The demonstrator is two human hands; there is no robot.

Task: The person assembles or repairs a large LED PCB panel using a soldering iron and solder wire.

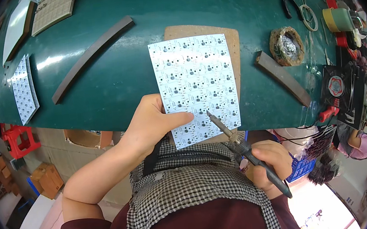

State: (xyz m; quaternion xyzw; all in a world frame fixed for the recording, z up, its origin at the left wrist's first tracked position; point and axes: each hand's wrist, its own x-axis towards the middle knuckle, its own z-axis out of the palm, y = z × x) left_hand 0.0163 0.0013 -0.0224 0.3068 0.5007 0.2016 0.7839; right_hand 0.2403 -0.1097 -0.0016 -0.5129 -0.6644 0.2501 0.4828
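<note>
My left hand grips the lower left edge of a white circuit board panel, thumb laid across its face. Rows of small dark components cover the panel. Part of a brown board shows behind it, lying on the green table. In my right hand is a soldering iron, held like a pen. Its tip points up and left, over the lower middle of the panel close to my left thumb; whether it touches the surface I cannot tell.
Two dark bars, a curved-looking one and a shorter one, flank the panel. A round container, pliers and a black fan lie right. More white panels sit left. A person is beyond the right end.
</note>
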